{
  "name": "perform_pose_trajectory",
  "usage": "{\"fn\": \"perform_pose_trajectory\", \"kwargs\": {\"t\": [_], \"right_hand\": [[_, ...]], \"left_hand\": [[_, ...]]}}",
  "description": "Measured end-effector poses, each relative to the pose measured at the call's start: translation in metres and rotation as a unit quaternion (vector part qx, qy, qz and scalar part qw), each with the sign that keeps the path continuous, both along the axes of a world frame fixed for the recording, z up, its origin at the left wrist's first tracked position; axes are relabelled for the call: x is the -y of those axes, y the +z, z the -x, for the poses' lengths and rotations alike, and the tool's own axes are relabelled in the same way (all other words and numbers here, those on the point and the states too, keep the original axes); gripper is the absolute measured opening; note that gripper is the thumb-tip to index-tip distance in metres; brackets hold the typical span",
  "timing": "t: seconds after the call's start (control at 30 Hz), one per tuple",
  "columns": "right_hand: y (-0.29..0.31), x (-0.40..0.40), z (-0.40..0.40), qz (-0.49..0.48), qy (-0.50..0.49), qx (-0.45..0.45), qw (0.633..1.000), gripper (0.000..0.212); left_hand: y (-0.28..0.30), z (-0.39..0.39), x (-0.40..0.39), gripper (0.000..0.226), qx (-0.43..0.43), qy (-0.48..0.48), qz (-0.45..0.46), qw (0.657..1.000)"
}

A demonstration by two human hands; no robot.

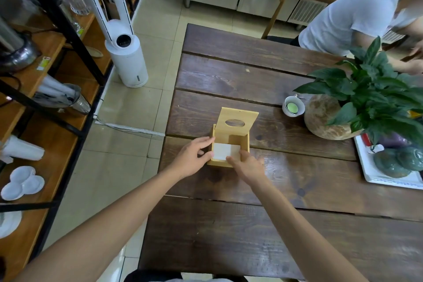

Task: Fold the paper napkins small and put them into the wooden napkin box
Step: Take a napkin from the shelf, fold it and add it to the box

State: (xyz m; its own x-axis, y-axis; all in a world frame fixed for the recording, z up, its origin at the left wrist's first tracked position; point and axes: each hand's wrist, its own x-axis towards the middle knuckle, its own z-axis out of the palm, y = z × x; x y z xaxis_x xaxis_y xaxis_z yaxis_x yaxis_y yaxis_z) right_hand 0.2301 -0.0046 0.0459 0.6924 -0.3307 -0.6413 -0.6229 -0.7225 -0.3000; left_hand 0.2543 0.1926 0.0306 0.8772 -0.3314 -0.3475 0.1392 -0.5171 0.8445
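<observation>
A light wooden napkin box (243, 142) stands near the left edge of the dark wooden table (251, 224). Its lid (237, 122), with an oval hole, is tipped up at the far side. Folded white paper napkins (225, 150) lie inside the box. My left hand (193, 158) grips the box's left wall, fingers at the rim and thumb touching the napkins. My right hand (248, 166) rests at the box's near right corner, with fingertips on the napkins' front edge.
A potted green plant (366, 103) in a round pot and a small white cup (293, 106) stand to the right. A white tray (389, 181) lies beyond. Another person (357, 18) sits at the far right corner. Shelving (45, 103) and a white fan (126, 52) stand left.
</observation>
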Motion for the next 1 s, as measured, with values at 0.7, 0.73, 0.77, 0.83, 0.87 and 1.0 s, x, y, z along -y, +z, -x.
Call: {"fn": "perform_pose_trajectory", "kwargs": {"t": [0.7, 0.73, 0.77, 0.83, 0.87, 1.0], "right_hand": [[0.121, -0.111, 0.095, 0.069, 0.392, 0.494, 0.773, 0.056], [0.127, -0.118, 0.099, 0.068, 0.4, 0.497, 0.767, 0.057], [0.134, -0.126, 0.103, 0.068, 0.406, 0.502, 0.761, 0.057], [0.146, -0.14, 0.11, 0.069, 0.414, 0.512, 0.749, 0.06], [0.153, -0.149, 0.113, 0.066, 0.422, 0.518, 0.741, 0.062], [0.178, -0.183, 0.122, 0.039, 0.445, 0.546, 0.709, 0.062]], "left_hand": [[0.162, 0.161, -0.151, 0.063, 0.391, 0.095, -0.373, 0.836], [0.168, 0.171, -0.157, 0.062, 0.398, 0.105, -0.381, 0.828], [0.174, 0.182, -0.164, 0.061, 0.404, 0.114, -0.39, 0.82], [0.186, 0.201, -0.177, 0.06, 0.407, 0.13, -0.405, 0.808], [0.192, 0.211, -0.184, 0.06, 0.407, 0.138, -0.417, 0.801], [0.215, 0.243, -0.215, 0.06, 0.409, 0.18, -0.454, 0.771]]}}
